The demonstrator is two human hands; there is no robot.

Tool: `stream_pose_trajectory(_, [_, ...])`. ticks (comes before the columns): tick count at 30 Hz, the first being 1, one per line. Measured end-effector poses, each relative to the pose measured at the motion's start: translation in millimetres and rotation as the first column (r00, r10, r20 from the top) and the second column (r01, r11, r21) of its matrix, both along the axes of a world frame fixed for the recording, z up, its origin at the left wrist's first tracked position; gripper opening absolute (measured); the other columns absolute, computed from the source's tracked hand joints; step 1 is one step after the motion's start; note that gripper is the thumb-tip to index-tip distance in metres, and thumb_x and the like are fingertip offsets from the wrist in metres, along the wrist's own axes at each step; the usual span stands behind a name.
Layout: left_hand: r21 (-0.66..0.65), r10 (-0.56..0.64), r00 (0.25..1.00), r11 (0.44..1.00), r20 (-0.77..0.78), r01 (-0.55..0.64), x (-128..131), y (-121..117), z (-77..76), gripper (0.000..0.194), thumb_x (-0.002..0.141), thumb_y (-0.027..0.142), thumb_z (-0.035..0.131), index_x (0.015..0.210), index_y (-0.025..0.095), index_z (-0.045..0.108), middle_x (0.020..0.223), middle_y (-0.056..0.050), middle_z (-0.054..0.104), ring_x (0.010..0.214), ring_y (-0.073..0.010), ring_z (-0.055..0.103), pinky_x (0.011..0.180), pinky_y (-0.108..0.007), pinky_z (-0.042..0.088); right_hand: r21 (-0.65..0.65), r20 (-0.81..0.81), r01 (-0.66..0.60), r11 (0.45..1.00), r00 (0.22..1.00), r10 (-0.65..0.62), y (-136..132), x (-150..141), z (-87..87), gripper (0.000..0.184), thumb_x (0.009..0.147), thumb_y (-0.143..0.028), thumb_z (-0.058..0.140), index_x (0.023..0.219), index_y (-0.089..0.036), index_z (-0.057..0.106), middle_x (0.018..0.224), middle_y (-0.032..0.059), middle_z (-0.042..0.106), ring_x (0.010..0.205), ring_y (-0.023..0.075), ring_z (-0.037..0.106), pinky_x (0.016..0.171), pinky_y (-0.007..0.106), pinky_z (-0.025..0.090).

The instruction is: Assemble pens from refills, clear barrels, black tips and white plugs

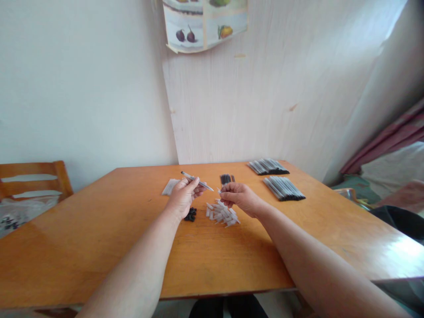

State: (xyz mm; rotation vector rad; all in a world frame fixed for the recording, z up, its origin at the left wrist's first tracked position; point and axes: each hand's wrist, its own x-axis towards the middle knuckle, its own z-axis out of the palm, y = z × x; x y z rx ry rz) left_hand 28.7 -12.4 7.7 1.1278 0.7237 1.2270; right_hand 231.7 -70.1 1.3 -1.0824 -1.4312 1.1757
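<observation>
Across from me, over an orange-brown wooden table (115, 212), a person has both bare arms stretched forward. The left hand (185, 194) pinches a slim, clear-barrelled pen (188, 176) between thumb and fingers, slanted above the tabletop, its dark end up to the left and its pointed end down toward the other hand. The right hand (240, 196) has its fingertips pressed together on a small pale piece (219, 191), just beside the pen's point, the two apart; the piece is too tiny for me to make out its shape.

Under the right hand lies a loose heap of short, whitish translucent plastic pieces (222, 213). Beside the left wrist sits a little pile of black plastic bits (190, 215), and beyond that hand a flat bundle of clear, pale tubes (169, 186). Slim dark rods (226, 179) lie in a row past the right hand. Farther right are two flat stacks of grey, black-ended pens, the nearer one (284, 188) just in front of the farther one (267, 166). A fruit picture (205, 26) hangs on the wall.
</observation>
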Motion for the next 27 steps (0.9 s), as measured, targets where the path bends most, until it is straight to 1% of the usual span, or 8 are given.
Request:
stream_pose_trajectory(11, [-0.002,-0.031,0.999,1.0,-0.038,0.031,5.5,-5.0,-2.0,0.032,0.075,0.037,0.075,0.092,0.014,0.06,0.089,-0.009,0.073,0.073,-0.0142,0.069,0.069,-0.025,0.048,0.007,0.066,-0.035,0.999,0.997,0.035,-0.9,-7.4,-1.6,0.02,0.075,-0.035,0.065,0.078,-0.016,0.059,0.066,-0.0002,0.061,0.054,0.0085,0.052,0.053,0.023,0.042])
stream_pose_trajectory(15, [0.0,-0.031,0.997,1.0,-0.074,0.031,8.7,-7.9,-3.6,0.03,0.076,0.036,0.074,0.091,0.015,0.058,0.089,-0.009,0.073,0.073,-0.015,0.07,0.069,-0.025,0.049,0.014,0.054,-0.009,1.0,0.998,0.008,0.1,-9.3,-3.4,0.021,0.075,-0.036,0.065,0.079,-0.016,0.058,0.067,-0.0001,0.061,0.055,0.0085,0.051,0.054,0.023,0.042])
stream_pose_trajectory(18, [0.004,-0.027,0.995,1.0,-0.095,0.027,11.6,-10.3,-4.6,0.031,0.077,0.037,0.072,0.093,0.015,0.058,0.089,-0.009,0.073,0.073,-0.0157,0.07,0.068,-0.026,0.049,0.03,0.054,0.002,1.0,0.999,-0.004,1.6,-9.3,-5.7,0.022,0.075,-0.037,0.064,0.078,-0.016,0.057,0.067,-0.0003,0.06,0.055,0.0086,0.05,0.054,0.023,0.04])
stream_pose_trajectory(23, [0.01,-0.015,0.996,1.0,-0.091,0.016,14.9,-14.0,-4.8,0.033,0.078,0.039,0.072,0.096,0.016,0.058,0.09,-0.01,0.073,0.077,-0.0173,0.07,0.069,-0.027,0.05,0.067,0.071,0.019,0.998,0.997,-0.024,4.1,-8.0,-8.8,0.022,0.077,-0.038,0.063,0.078,-0.017,0.057,0.064,-0.002,0.057,0.055,0.0087,0.048,0.053,0.023,0.038])
stream_pose_trajectory(27, [0.016,-0.011,0.996,1.0,-0.087,0.012,17.0,-15.4,-5.2,0.032,0.078,0.039,0.072,0.094,0.016,0.058,0.091,-0.01,0.073,0.078,-0.0168,0.07,0.07,-0.027,0.051,0.079,0.082,0.034,0.996,0.996,-0.04,3.5,-7.4,-6.9,0.021,0.076,-0.037,0.063,0.076,-0.016,0.057,0.064,-0.0019,0.057,0.056,0.0089,0.048,0.054,0.023,0.037])
